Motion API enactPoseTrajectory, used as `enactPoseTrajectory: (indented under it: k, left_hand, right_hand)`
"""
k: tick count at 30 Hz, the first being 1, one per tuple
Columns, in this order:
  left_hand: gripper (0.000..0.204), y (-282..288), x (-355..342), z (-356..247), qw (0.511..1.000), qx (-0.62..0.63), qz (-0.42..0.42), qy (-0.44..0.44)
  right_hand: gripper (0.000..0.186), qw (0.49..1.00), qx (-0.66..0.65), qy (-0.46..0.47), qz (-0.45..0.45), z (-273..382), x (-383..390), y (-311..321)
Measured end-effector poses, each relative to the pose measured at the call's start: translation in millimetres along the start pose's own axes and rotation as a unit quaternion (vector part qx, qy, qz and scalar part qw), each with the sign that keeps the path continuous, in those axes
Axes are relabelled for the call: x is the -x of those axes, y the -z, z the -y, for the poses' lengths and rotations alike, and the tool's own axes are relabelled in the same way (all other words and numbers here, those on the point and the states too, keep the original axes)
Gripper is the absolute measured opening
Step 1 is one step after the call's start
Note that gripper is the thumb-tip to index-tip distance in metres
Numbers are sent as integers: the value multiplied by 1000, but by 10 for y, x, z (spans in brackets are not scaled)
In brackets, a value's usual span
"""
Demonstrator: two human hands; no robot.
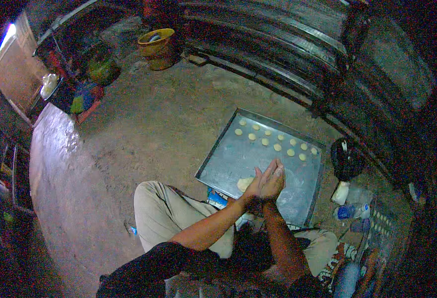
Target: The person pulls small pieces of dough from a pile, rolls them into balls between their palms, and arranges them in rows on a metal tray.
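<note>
On the floor (124, 134) lies a metal tray (223, 159). Right of the tray sits a black bag (347, 161), then a bottle (351, 212). Over the tray's near half, the left hand (259, 186) and right hand (275, 186) meet palm to palm, fingers nearly straight; anything between them, I cannot tell. A dough lump (244, 185) lies near the tray's near edge, small dough rounds (265, 142) toward its far edge.

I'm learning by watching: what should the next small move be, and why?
Probably part the left hand and right hand above the tray: they're together, hiding anything between them, and dough rounds already sit in two rows.
</note>
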State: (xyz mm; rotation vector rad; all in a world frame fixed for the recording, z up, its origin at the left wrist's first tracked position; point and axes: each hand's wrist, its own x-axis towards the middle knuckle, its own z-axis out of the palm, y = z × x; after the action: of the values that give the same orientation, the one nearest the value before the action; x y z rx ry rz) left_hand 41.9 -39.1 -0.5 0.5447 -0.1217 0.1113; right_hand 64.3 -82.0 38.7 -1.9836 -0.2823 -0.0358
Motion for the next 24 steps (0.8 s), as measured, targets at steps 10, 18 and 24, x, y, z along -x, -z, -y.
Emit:
enactPoseTrajectory:
  k: [10, 18, 24]
  left_hand:
    - [84, -7, 85, -49, 998, -43, -51, 13]
    - [86, -132, 108, -218, 994, -2, 100, 34]
    - [83, -178, 106, -207, 991, -136, -12, 11]
  right_hand:
    - [58, 934, -331, -136, 3, -17, 124, -216]
    - [72, 952, -262, -146, 67, -50, -86, 31]
    - [71, 882, -428, -192, 42, -329, -156, -25]
